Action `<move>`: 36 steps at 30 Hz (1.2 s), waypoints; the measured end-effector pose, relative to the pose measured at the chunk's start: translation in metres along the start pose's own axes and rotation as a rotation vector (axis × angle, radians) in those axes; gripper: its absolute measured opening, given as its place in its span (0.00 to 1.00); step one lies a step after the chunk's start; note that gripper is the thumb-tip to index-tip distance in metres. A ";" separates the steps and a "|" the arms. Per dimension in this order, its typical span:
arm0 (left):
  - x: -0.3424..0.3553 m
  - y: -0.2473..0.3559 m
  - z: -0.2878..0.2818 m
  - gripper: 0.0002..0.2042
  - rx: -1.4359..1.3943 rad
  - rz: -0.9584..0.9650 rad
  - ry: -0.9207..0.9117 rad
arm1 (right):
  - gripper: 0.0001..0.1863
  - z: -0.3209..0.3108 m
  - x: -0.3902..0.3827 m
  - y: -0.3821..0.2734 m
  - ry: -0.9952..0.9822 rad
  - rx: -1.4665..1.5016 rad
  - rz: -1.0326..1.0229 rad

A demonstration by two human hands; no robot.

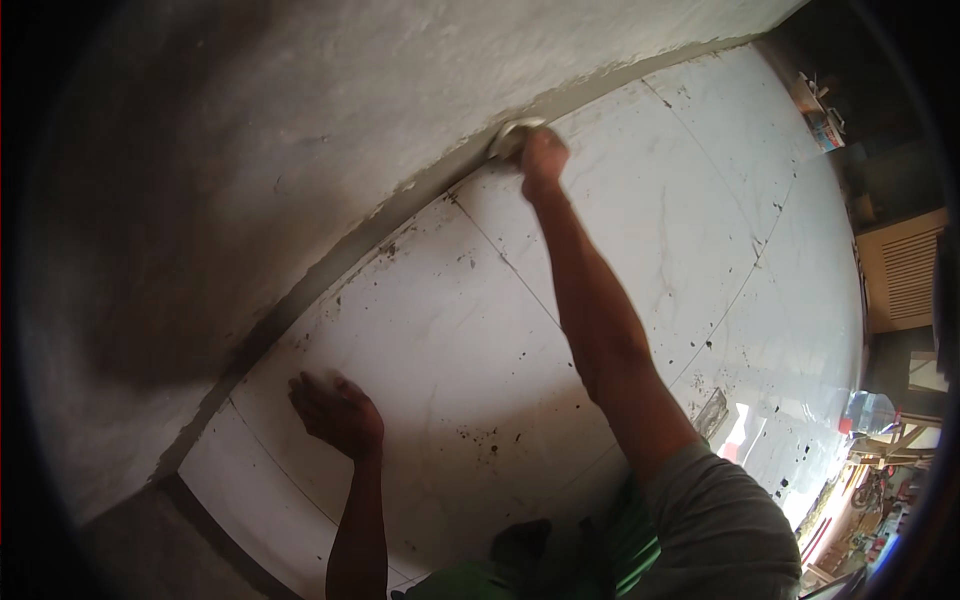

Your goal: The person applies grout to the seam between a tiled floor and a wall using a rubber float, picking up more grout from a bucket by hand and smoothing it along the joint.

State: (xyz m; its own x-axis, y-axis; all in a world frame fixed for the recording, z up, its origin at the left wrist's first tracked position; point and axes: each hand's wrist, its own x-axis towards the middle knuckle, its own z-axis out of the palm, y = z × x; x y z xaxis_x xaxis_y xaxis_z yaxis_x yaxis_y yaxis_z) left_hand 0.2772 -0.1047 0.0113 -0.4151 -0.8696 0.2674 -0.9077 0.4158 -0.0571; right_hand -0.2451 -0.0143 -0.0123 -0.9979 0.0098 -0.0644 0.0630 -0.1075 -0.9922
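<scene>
My right hand (545,160) is stretched far forward to the wall's foot. It is closed on a pale, rounded thing (513,134), blurred and partly covered by the fingers, so its kind cannot be made out. That thing is against the grey cement strip (410,197) between the wall and the white marbled floor tiles (470,330). Nearer and to the left, my left hand (342,415) is over the tiles with its fingers stretched out, slightly blurred. No object shows in it. Whether it touches the floor I cannot tell.
A rough grey wall (230,200) rises along the left and far side. Dark crumbs (490,440) dot the tiles. Near my right upper arm lies a flat greyish strip (711,413). At the right stand a clear plastic bottle (870,412) and a slatted wooden panel (905,268).
</scene>
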 end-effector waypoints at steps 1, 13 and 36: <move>-0.002 0.008 0.006 0.31 -0.028 0.007 0.003 | 0.25 0.006 -0.006 0.006 0.029 -0.028 0.003; 0.008 -0.006 0.000 0.33 -0.044 -0.017 -0.044 | 0.12 0.018 -0.009 -0.071 0.044 0.134 0.279; -0.013 -0.102 -0.025 0.34 -0.108 -0.122 -0.213 | 0.25 0.163 -0.385 0.009 -0.217 -0.320 -0.313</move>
State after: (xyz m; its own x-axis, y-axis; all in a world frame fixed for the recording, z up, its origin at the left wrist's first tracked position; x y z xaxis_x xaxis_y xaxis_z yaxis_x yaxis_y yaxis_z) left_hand 0.3769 -0.1290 0.0375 -0.3167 -0.9468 0.0572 -0.9448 0.3202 0.0698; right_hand 0.1370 -0.1809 0.0208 -0.9480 -0.2181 0.2319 -0.2722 0.1780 -0.9456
